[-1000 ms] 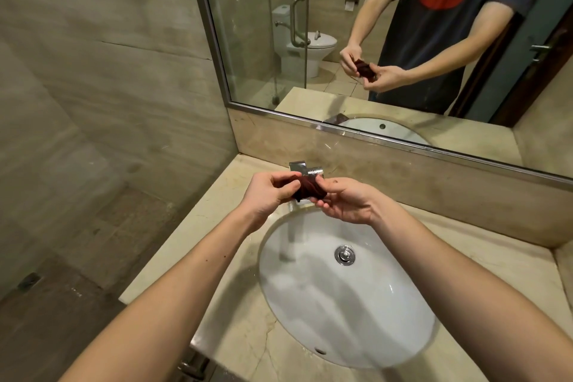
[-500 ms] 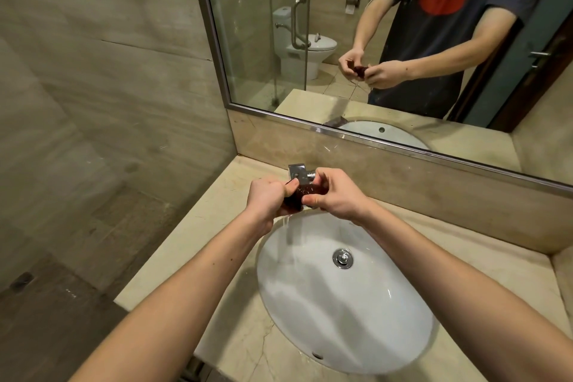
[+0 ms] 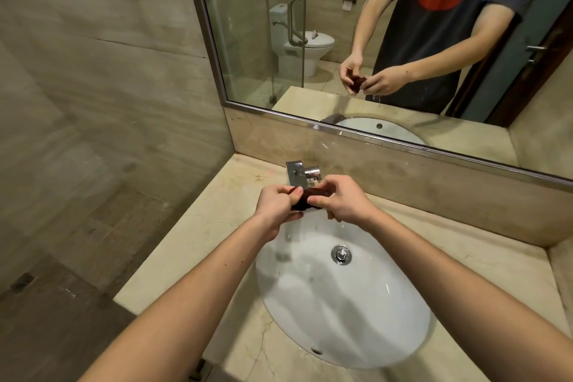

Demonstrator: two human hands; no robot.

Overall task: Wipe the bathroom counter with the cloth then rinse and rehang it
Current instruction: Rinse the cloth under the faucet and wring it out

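A small dark red cloth (image 3: 311, 196) is bunched tightly between both my hands, above the far rim of the white oval sink (image 3: 341, 298). My left hand (image 3: 277, 203) grips its left end and my right hand (image 3: 339, 200) grips its right end, fingers closed on it. Most of the cloth is hidden inside my fists. Drops of water fall below my right hand. Just behind my hands stands the chrome tap (image 3: 299, 174). The beige marble counter (image 3: 217, 226) surrounds the sink.
A large mirror (image 3: 387, 40) runs along the back wall above a marble upstand and reflects a person, a toilet and a glass shower screen. The counter's left edge (image 3: 161, 263) drops to a dark tiled floor. A tiled wall stands at the left.
My hands have closed tighter on the cloth and squeezed it into a smaller bundle; the right hand turned from open-palmed to fisted. Water now drips from it.
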